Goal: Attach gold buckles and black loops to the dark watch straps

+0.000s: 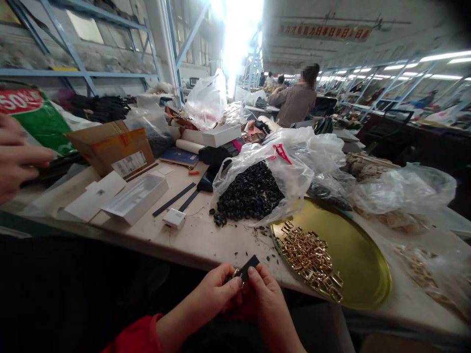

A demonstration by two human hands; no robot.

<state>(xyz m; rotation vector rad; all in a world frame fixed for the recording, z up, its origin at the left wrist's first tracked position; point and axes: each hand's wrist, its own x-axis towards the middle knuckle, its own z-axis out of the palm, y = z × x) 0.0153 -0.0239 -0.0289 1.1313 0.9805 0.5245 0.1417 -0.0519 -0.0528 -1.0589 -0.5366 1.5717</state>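
Observation:
Just off the table's front edge, my left hand (221,289) and my right hand (268,296) meet around a short black strap (249,266). The fingers of both are closed on it. A small gold-coloured metal piece (237,273) shows at my left fingertips, on the strap's near end. To the right, gold-coloured buckles (309,257) are heaped on the left part of a round yellow tray (353,250). Behind my hands, an open clear plastic bag (298,171) spills small black rings (250,193) onto the table.
White boxes (138,198), a cardboard box (121,147), black strips (174,198) and a small white block (174,218) lie on the left of the table (206,240). Another person's hand (18,157) reaches in at the far left. A person in brown (296,105) sits farther back.

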